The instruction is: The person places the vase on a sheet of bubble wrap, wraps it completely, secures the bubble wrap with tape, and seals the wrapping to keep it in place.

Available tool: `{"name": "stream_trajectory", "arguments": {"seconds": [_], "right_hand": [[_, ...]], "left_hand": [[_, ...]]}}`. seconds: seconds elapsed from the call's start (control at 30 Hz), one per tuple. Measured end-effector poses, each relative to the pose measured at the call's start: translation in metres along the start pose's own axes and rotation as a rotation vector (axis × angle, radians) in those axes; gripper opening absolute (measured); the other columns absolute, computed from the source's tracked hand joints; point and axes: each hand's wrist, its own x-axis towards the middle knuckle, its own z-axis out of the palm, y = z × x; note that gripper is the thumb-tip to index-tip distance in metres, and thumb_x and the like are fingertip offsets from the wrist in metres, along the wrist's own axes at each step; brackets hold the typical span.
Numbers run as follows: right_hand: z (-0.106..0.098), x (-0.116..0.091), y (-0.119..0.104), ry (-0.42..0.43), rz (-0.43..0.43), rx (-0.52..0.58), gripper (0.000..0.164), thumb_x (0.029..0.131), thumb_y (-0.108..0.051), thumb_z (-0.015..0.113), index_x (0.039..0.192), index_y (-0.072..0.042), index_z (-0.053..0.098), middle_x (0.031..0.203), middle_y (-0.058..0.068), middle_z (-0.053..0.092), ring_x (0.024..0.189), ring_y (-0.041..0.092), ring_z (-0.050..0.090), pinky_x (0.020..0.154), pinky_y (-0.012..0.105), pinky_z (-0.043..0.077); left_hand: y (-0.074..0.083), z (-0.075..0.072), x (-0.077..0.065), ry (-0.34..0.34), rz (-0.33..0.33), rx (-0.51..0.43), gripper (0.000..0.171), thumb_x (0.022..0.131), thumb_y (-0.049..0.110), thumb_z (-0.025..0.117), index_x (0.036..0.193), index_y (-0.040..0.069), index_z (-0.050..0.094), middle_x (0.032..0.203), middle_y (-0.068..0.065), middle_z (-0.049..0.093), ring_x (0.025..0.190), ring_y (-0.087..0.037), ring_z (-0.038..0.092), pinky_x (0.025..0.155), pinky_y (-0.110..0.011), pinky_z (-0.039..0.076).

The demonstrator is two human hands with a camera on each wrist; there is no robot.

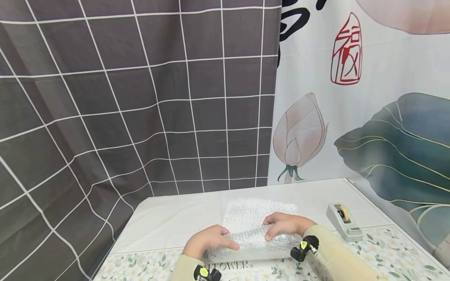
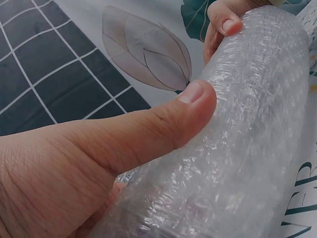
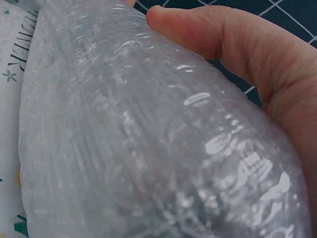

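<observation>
A thick roll of clear bubble wrap (image 1: pixel 251 242) lies across the near part of the table, with a flat stretch of the wrap (image 1: pixel 258 208) behind it. My left hand (image 1: pixel 210 239) grips the roll's left part, its thumb along the near side and its other fingers mostly hidden by the plastic. On the right part, my right hand (image 1: pixel 289 224) holds the roll with thumb and fingers apart around it. The left wrist view shows the left thumb (image 2: pixel 168 121) resting on the wrap. Whether anything lies inside the roll cannot be made out.
A pale tape dispenser (image 1: pixel 344 222) with a yellowish tape roll stands right of the wrap. The table (image 1: pixel 168 222) has a white back part and a floral cover with printed letters in front. A dark grid curtain (image 1: pixel 211 117) and a flower-printed curtain (image 1: pixel 316 156) hang behind.
</observation>
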Motion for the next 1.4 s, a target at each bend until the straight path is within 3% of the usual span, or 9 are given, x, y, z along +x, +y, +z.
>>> {"name": "stream_trajectory", "arguments": {"seconds": [0.2, 0.53, 0.83, 1.07, 1.2, 1.3, 1.4], "right_hand": [[-0.002, -0.003, -0.003, -0.01, 0.003, -0.013, 0.047, 0.074, -0.03, 0.071, 0.113, -0.003, 0.069, 0.106, 0.003, 0.069, 0.098, 0.022, 0.063, 0.093, 0.053, 0.052], [-0.009, -0.015, -0.009, 0.065, 0.112, -0.109, 0.061, 0.081, -0.038, 0.073, 0.126, 0.002, 0.065, 0.127, 0.019, 0.064, 0.118, 0.042, 0.059, 0.1, 0.064, 0.047], [-0.008, -0.025, -0.005, 0.122, -0.038, -0.17, 0.045, 0.087, -0.043, 0.075, 0.121, -0.016, 0.063, 0.127, 0.01, 0.063, 0.111, 0.033, 0.06, 0.091, 0.058, 0.05], [-0.007, -0.036, 0.01, 0.128, -0.172, -0.089, 0.056, 0.084, -0.03, 0.081, 0.13, -0.012, 0.056, 0.137, 0.016, 0.055, 0.128, 0.045, 0.049, 0.103, 0.068, 0.04], [-0.004, -0.04, 0.022, 0.146, -0.233, -0.034, 0.063, 0.081, -0.023, 0.083, 0.136, -0.011, 0.054, 0.142, 0.017, 0.051, 0.133, 0.03, 0.045, 0.107, 0.065, 0.036], [0.0, -0.041, 0.028, 0.158, -0.251, -0.006, 0.064, 0.081, -0.02, 0.083, 0.138, -0.013, 0.054, 0.144, 0.015, 0.05, 0.13, 0.016, 0.045, 0.107, 0.055, 0.037], [0.002, -0.039, 0.031, 0.17, -0.254, 0.01, 0.061, 0.082, -0.021, 0.082, 0.136, -0.016, 0.056, 0.138, 0.011, 0.055, 0.123, 0.011, 0.051, 0.104, 0.046, 0.04]], "left_hand": [[0.004, -0.002, -0.001, -0.007, 0.013, 0.023, 0.045, 0.076, 0.048, 0.082, 0.099, 0.01, 0.073, 0.09, 0.001, 0.07, 0.083, -0.019, 0.063, 0.084, -0.047, 0.057], [0.003, -0.001, 0.001, 0.015, 0.013, -0.044, 0.044, 0.077, 0.048, 0.081, 0.096, 0.009, 0.075, 0.088, 0.0, 0.07, 0.081, -0.019, 0.063, 0.085, -0.049, 0.057], [0.0, -0.001, 0.005, 0.016, -0.02, -0.045, 0.065, 0.076, 0.049, 0.081, 0.115, -0.001, 0.071, 0.113, -0.015, 0.07, 0.108, -0.037, 0.065, 0.1, -0.059, 0.049], [-0.002, 0.0, 0.005, 0.007, -0.03, -0.055, 0.066, 0.078, 0.049, 0.08, 0.116, -0.004, 0.069, 0.114, -0.017, 0.069, 0.11, -0.039, 0.063, 0.101, -0.06, 0.048], [-0.003, -0.001, 0.005, 0.005, -0.031, -0.058, 0.066, 0.079, 0.05, 0.079, 0.116, -0.004, 0.069, 0.114, -0.018, 0.068, 0.11, -0.04, 0.063, 0.101, -0.061, 0.048], [-0.003, -0.002, 0.003, 0.008, -0.041, -0.056, 0.07, 0.078, 0.052, 0.079, 0.118, -0.005, 0.068, 0.12, -0.02, 0.066, 0.115, -0.043, 0.06, 0.102, -0.062, 0.046], [-0.003, -0.004, 0.001, 0.012, -0.037, -0.05, 0.069, 0.078, 0.052, 0.079, 0.117, -0.004, 0.069, 0.117, -0.019, 0.067, 0.112, -0.041, 0.062, 0.101, -0.061, 0.047]]}}
